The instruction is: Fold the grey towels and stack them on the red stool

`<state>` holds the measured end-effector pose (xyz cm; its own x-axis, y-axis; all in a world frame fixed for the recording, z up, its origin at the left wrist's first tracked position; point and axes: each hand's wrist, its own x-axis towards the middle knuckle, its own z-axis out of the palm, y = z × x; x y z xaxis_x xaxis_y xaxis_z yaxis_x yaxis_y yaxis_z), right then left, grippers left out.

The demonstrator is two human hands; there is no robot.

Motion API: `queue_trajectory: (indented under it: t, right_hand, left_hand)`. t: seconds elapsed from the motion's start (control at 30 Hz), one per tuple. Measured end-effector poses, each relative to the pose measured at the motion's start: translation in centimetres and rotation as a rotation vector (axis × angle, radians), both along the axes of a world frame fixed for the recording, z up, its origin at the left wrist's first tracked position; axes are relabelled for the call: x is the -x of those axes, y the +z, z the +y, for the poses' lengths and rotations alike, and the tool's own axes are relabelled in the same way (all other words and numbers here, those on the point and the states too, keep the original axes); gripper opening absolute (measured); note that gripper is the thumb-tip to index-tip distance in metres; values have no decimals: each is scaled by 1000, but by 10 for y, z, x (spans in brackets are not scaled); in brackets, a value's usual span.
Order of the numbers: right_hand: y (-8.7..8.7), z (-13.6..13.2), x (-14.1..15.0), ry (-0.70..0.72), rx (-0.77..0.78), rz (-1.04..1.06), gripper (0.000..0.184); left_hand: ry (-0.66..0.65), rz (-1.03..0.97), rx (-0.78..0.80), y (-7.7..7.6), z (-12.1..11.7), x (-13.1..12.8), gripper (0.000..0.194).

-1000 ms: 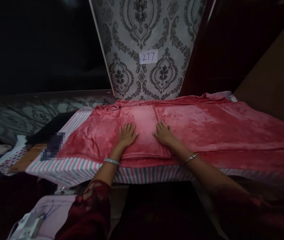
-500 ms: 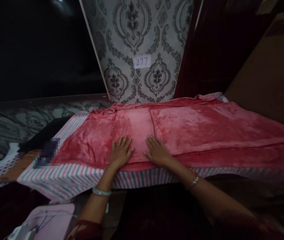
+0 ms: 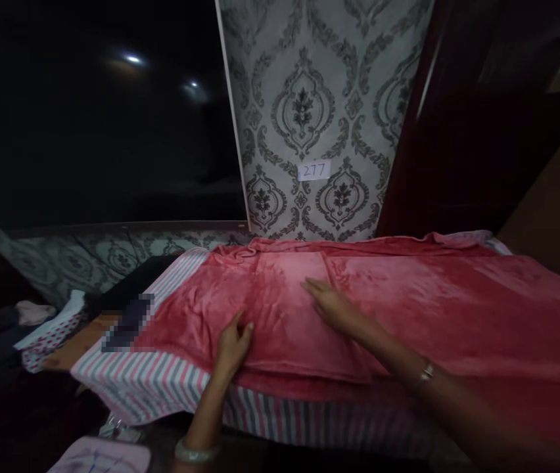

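Observation:
A red and pink plush blanket point(image 3: 408, 315) lies spread over a striped cloth point(image 3: 162, 381), with a folded section in its middle part. My left hand point(image 3: 233, 345) is at the front left of that folded section, thumb and forefinger apart, nothing held; its other fingers are partly hidden. My right hand point(image 3: 334, 303) is stretched out over the folded section, palm side down, its fingers extended and pointing left. Whether either palm presses on the plush I cannot tell. Small creases run in the pile between the two hands.
A large dark screen point(image 3: 112, 131) stands behind at the left. Patterned wallpaper bears a paper label point(image 3: 314, 170) reading 277. A blurred-out dark item point(image 3: 129, 323) lies at the left end. A pink stool top point(image 3: 105, 454) is below left; a dark red panel point(image 3: 452, 125) rises right.
My view has shifted up and left. My right hand has slid farther back over the blanket, while my left hand has turned and drawn in its fingers. The front of the folded section reaches nearer me.

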<state>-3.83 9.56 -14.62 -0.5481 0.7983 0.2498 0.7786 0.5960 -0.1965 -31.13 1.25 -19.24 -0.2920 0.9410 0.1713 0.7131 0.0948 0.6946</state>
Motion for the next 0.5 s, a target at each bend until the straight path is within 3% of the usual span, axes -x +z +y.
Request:
queue_trajectory:
  t: [0.1, 0.23, 0.4, 0.5]
  right_hand:
    - [13, 35, 51, 124, 59, -14, 67]
    - [18, 76, 100, 211, 119, -50, 57]
    - [13, 117, 130, 359, 92, -116, 62]
    - [8, 133, 139, 409, 106, -159, 56]
  left_hand:
    - [-3, -153, -17, -8, 3, 9, 61]
    - [-49, -255, -37, -20, 2, 8, 70]
    - [-92, -251, -60, -30, -8, 5, 72]
    - [-125, -284, -68, -28, -17, -1, 68]
